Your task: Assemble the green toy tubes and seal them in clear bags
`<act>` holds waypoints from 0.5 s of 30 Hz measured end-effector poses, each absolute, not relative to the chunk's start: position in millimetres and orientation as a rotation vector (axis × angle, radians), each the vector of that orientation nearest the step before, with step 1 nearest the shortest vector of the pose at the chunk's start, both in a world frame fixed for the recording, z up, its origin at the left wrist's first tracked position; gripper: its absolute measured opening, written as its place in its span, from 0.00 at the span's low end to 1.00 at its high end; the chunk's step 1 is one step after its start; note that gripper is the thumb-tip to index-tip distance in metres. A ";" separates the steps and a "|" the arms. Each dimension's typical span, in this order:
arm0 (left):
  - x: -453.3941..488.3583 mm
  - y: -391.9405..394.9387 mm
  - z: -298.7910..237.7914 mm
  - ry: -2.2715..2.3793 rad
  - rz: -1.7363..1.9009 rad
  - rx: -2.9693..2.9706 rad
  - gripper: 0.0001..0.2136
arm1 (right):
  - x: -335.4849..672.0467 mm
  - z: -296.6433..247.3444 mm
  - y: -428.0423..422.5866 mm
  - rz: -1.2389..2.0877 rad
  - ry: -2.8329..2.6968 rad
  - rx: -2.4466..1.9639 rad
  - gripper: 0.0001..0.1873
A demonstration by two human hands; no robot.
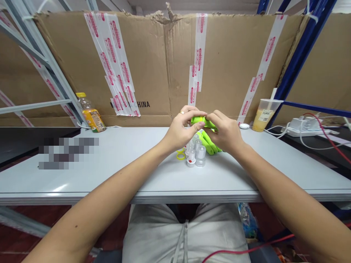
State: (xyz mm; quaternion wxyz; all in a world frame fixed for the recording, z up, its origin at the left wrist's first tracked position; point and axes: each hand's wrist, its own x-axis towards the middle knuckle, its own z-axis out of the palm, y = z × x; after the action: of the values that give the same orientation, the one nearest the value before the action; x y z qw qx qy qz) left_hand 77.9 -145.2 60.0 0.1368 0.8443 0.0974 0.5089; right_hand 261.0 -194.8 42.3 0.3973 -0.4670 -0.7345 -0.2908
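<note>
Gripping a bright-green, ribbed, seemingly plastic piece [197, 119] between left hand [183, 126] and right hand [226, 131]. At six o'clock from it, small clear plastic containers [201, 156] on the pale-grey desk [131, 149].

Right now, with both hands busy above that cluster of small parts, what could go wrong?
1. The bright green ribbed piece, held between the left hand and the right hand, might slip from the grip and drop onto the clear plastic pieces below.
2. A dipping hand could topple those clear pieces, which stand close together.
3. The thin, round yellow ring lies loose beside them and might get brushed away.
</note>
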 end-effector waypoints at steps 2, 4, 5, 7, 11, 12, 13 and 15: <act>78.1 -147.4 60.3 0.312 1.514 2.425 0.12 | 259.3 44.0 -196.1 -0.745 -1.839 -1.188 0.07; 78.1 -148.6 59.7 0.337 1.559 2.387 0.12 | 258.0 45.3 -197.9 -0.745 -1.826 -1.186 0.08; 78.0 -148.8 59.3 0.346 1.574 2.372 0.11 | 257.5 45.7 -198.8 -0.744 -1.820 -1.180 0.08; 77.5 -148.5 59.1 0.348 1.587 2.352 0.10 | 257.3 46.0 -200.1 -0.744 -1.815 -1.159 0.10; 76.3 -146.8 60.9 0.308 1.546 2.338 0.08 | 260.4 45.1 -198.0 -0.791 -1.837 -1.101 0.11; 76.2 -146.3 61.4 0.301 1.535 2.337 0.09 | 262.1 44.7 -196.5 -0.817 -1.849 -1.083 0.10; 76.1 -145.6 61.7 0.295 1.525 2.340 0.09 | 264.0 44.2 -194.8 -0.845 -1.861 -1.067 0.11; 76.3 -144.0 61.5 0.280 1.508 2.351 0.10 | 268.0 43.3 -191.6 -0.894 -1.881 -1.044 0.11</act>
State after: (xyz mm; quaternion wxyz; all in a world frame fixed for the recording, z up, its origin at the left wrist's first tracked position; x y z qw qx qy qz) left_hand 76.3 -144.0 61.5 0.1664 0.8259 0.0985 0.5296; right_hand 268.0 -191.6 43.3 0.3949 -0.4117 -0.7419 -0.3525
